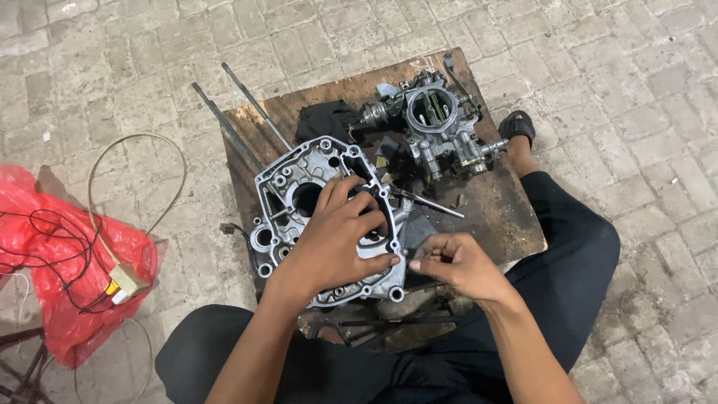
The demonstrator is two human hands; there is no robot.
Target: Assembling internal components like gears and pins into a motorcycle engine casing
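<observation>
Black-trousered knees [314, 359] frame the bottom of the view, the person sitting at a low wooden board [486, 209] on paving. On the board's near left lies a grey cast engine case half [299, 202], face up, with the left hand [336, 239] spread flat on it, pressing rather than gripping. Behind it sits a carburettor [437, 123]. Just right of the case, the right hand [460, 262] pinches its fingertips together; what they hold is too small to tell.

Head view, steeply down, close.
</observation>
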